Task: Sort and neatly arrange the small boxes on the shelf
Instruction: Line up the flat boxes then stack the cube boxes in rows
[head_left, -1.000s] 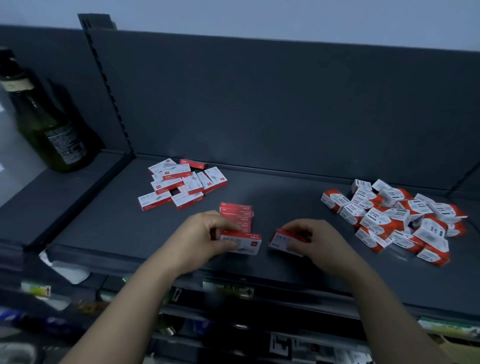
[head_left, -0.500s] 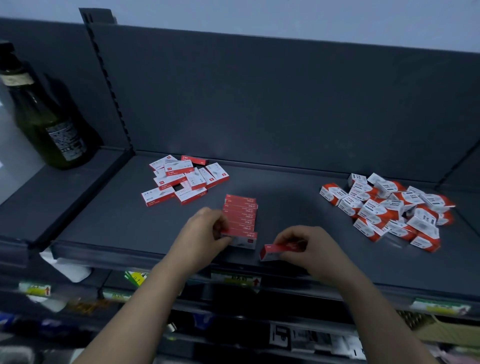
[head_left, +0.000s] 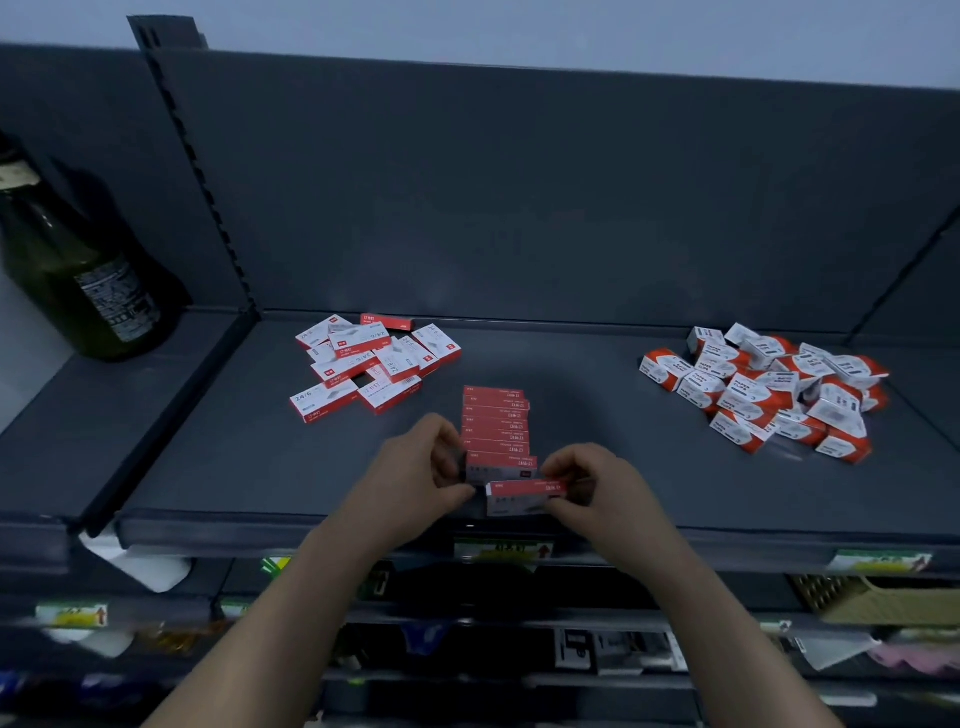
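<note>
A neat row of red staple boxes (head_left: 496, 421) stands on edge in the middle of the dark shelf (head_left: 208, 467). My left hand (head_left: 415, 467) touches the left end of the row's nearest box (head_left: 501, 464). My right hand (head_left: 597, 488) pinches one more red box (head_left: 522, 496), held upright just in front of the row near the shelf's front edge. A loose heap of red-and-white staple boxes (head_left: 369, 364) lies at the back left. A jumble of orange-and-white paper clip boxes (head_left: 769, 389) lies at the right.
A dark green glass bottle (head_left: 78, 270) stands on the neighbouring shelf at the left. Price labels (head_left: 501, 552) line the shelf's front lip. Lower shelves hold a woven basket (head_left: 883, 603) and blurred small goods. The shelf's back panel rises close behind the boxes.
My right hand has brought its red box left and up against the front of the row. The left hand has stayed at the row's near end. The camera has tilted slightly.
</note>
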